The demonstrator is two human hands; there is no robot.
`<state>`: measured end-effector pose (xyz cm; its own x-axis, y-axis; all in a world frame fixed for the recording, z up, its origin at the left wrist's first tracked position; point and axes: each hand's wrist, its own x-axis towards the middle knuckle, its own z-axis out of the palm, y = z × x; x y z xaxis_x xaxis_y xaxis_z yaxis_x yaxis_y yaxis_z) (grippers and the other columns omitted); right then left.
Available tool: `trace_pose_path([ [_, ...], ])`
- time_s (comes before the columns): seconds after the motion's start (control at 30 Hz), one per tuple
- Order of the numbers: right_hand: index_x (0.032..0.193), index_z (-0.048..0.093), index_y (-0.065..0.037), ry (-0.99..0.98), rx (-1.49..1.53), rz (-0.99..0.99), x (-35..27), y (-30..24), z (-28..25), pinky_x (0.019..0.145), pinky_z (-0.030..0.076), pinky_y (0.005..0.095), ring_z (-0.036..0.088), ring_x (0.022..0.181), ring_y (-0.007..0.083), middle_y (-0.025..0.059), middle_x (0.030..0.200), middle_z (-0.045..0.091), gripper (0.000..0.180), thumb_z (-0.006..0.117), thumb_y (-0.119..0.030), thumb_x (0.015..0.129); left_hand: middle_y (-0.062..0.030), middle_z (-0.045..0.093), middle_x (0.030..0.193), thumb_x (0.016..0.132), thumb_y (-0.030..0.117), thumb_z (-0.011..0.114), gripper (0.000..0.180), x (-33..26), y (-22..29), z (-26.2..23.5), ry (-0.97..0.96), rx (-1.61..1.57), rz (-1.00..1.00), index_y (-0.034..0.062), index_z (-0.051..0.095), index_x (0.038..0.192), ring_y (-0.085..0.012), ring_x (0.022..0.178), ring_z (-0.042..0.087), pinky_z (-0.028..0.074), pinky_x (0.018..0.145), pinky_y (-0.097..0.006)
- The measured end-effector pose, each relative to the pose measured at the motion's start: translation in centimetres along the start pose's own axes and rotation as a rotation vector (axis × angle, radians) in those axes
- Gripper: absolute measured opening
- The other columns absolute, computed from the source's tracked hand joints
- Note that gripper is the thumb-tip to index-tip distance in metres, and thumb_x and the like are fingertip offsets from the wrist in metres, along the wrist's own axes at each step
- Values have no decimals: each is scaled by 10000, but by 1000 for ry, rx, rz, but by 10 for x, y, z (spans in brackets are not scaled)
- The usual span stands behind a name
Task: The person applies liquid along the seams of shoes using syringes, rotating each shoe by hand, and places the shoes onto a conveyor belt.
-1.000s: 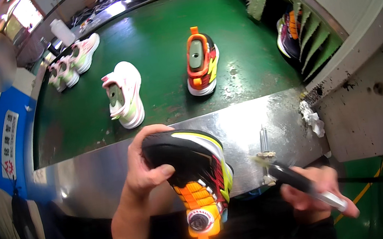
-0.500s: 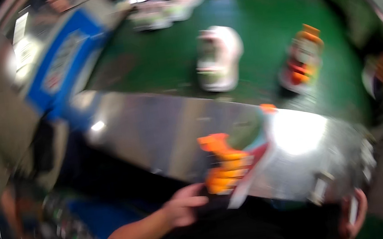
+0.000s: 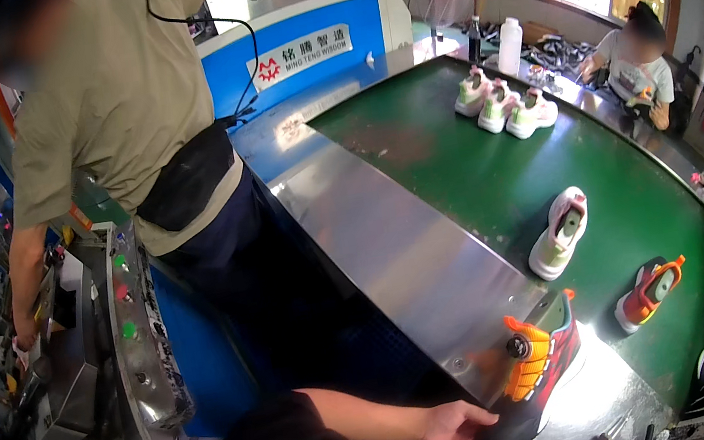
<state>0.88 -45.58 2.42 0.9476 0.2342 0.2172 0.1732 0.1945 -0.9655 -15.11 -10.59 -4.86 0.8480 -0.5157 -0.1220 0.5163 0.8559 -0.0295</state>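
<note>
At the lower middle, my left hand (image 3: 454, 425) is closed at the dark toe of a sports shoe (image 3: 553, 370), thumb along the toe's upper side. The fingers beneath are partly hidden. This shoe has a red and black upper, an orange ribbed tongue with a round black dial, and a pale sole. It is over the shiny metal ledge (image 3: 394, 255), its toe pointing toward me. My right hand does not show.
On the green conveyor belt (image 3: 415, 155) stand a white-pink shoe (image 3: 560, 233), a red-orange shoe (image 3: 653, 294) and several pale shoes (image 3: 499, 104). A co-worker (image 3: 115, 119) stands left by a machine panel (image 3: 137, 328); another person (image 3: 636, 64) sits beyond the belt. Metal tools (image 3: 609, 434) lie nearby.
The view has swung left and steadied, bringing the co-worker and machine into fuller sight. My right hand has left the picture. My left hand stays by the same shoe's toe.
</note>
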Motion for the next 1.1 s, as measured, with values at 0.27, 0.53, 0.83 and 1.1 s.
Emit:
trace_pose_path([
  [0.27,1312,394,14,102,-199,77,-24,-10,22,743,390,200,501,854,122,83,1112,513,934,729,-555,652,-186,488,1295,864,124,534,500,-8,-8,22,-53,16,-4,5,388,1328,-358,1203,468,349,1032,-463],
  [0.53,1296,424,-37,69,-379,327,-29,-22,-13,659,318,184,417,762,56,38,998,508,1007,750,-640,559,-115,510,1292,827,59,602,530,41,-21,36,11,57,-120,42,417,1323,-264,1210,477,374,1016,-413],
  [0.83,1287,413,-5,59,-392,339,-39,-45,7,576,305,163,381,660,37,51,983,526,950,778,-544,595,-122,567,1204,871,-14,533,362,34,-24,36,32,103,-113,25,504,1230,-256,1143,525,403,1000,-420],
  [1.1,1161,511,28,-282,221,225,-39,-107,88,611,412,271,557,771,215,147,923,586,834,738,-591,651,-103,574,1193,892,20,538,325,44,-22,54,133,82,-158,15,512,1216,-229,1133,530,407,996,-394],
])
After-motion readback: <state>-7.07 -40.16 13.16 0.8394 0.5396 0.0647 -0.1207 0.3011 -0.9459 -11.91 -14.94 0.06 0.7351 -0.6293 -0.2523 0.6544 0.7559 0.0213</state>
